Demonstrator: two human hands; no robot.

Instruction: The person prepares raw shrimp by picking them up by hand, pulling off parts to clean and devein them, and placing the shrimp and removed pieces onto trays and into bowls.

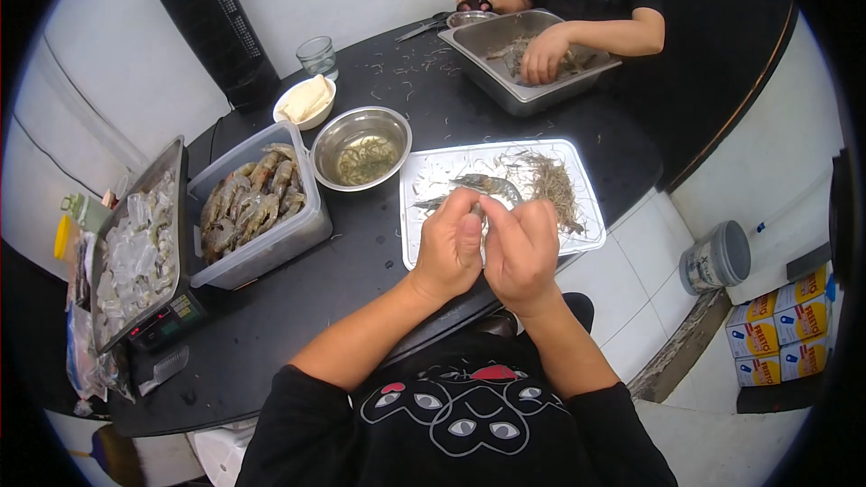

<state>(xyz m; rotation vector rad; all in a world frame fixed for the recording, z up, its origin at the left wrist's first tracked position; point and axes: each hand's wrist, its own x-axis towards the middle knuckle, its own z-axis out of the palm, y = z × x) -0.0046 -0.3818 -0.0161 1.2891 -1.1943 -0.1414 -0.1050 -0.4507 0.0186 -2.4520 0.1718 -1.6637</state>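
My left hand point(451, 243) and my right hand point(523, 248) meet over the near edge of a white tray point(415, 239). The left is closed around what looks like a grey shrimp point(477, 209), of which only a sliver shows between the hands. The fingers of my right hand are pinched at the same spot, against the left. Just beyond them on the tray lies another shrimp point(487, 185), and part of one more shrimp point(431, 203) pokes out left of my hands. A heap of thin shrimp legs and feelers point(555, 189) covers the tray's right side.
Left of the tray stand a steel bowl point(361, 117) with liquid, a plastic tub point(311, 234) of shrimp and an icy tray on a scale point(167, 316). Behind are a white bowl point(329, 108) and a glass point(317, 59). Opposite, a person's hand point(546, 52) reaches into a steel pan point(505, 90).
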